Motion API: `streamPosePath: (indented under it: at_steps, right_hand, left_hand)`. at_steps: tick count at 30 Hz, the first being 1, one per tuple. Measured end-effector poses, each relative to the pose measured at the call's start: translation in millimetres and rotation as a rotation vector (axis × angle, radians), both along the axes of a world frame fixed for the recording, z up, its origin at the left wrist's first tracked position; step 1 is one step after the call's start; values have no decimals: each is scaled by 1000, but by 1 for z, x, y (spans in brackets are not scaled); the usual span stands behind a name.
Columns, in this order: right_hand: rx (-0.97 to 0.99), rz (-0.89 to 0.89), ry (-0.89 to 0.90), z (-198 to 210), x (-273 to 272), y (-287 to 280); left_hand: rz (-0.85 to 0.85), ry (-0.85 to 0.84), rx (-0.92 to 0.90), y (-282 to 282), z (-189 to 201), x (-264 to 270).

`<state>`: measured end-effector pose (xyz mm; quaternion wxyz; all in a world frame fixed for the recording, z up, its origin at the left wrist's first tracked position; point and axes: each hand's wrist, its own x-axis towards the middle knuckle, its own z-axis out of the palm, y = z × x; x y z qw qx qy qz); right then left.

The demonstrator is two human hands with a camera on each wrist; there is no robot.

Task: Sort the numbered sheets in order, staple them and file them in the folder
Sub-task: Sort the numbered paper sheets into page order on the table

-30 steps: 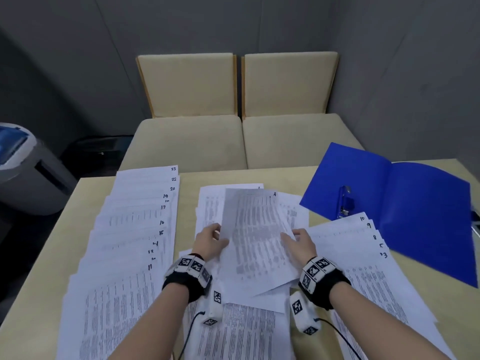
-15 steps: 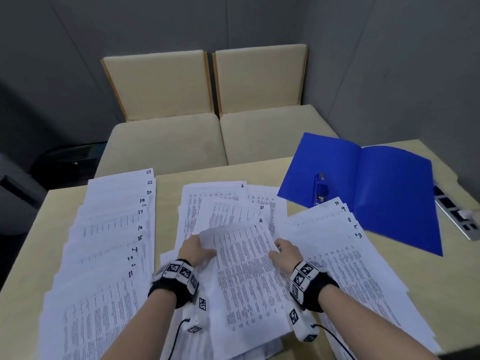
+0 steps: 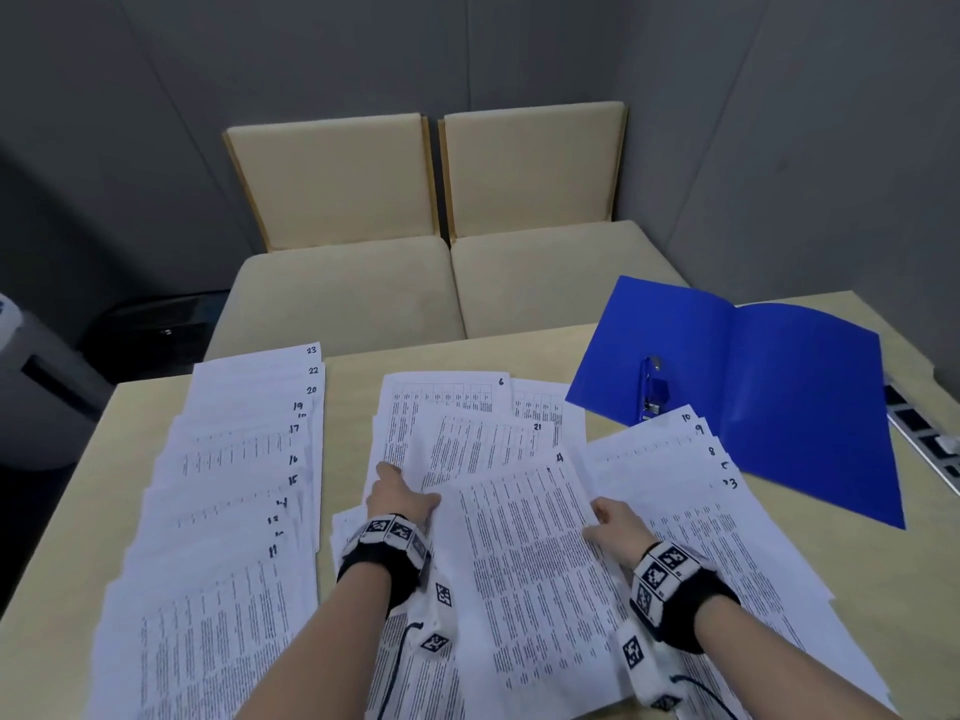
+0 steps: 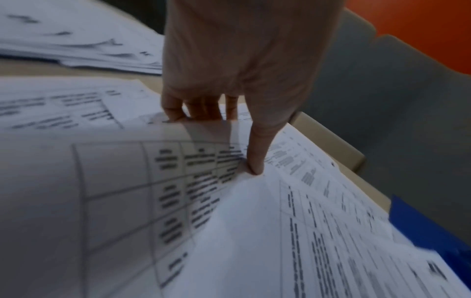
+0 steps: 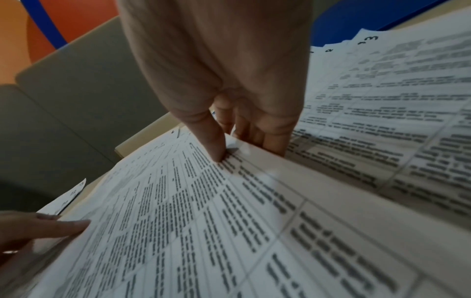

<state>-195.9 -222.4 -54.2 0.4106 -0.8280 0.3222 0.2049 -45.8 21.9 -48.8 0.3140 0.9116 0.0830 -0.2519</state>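
a: where is sheet 4 [image 3: 535,563]?
b: at the middle of the table [image 3: 343,387], near edge; it lies over the loose pile, its number corner towards 1 o'clock; both hands have it.

a: how does the right hand [image 3: 615,527] grip?
b: it pinches the sheet's right edge; in the right wrist view the thumb [image 5: 211,139] lies on top and the other fingers curl beneath, so it is clamped on the paper.

a: and the left hand [image 3: 400,498]?
b: at the sheet's left edge; in the left wrist view the thumb [image 4: 257,151] presses down on the printed side and the fingers tuck under a lifted edge; closed on sheet 4, as far as the blur allows.

a: the other sheets?
b: sheet 21 [image 3: 488,444] and sheet 6 [image 3: 441,402] lie beneath, towards 12 o'clock; a fanned row [image 3: 244,459] numbered 11 up to 23 runs along 9 to 11 o'clock; another fan [image 3: 691,475] showing 10, 9, 8 and 3 sits at 3 o'clock, just beside the right hand.

a: folder [image 3: 795,407]?
b: blue, lying open at 2 o'clock; a blue stapler [image 3: 653,389] rests on its left leaf, touching the top of the right fan.

a: beyond the table?
b: two beige chairs [image 3: 431,210] at 12 o'clock.
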Motion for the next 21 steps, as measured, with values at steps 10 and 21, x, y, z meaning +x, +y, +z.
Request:
streamPosePath:
  at_steps: [10,21]
  right_hand:
    - [71,-20,33,-5,6,-7]
    - [63,-93,28,-6,5,-3]
  left_hand:
    - [-13,-200,-193,28,-5,-6]
    - [23,-288,254,2,9,9]
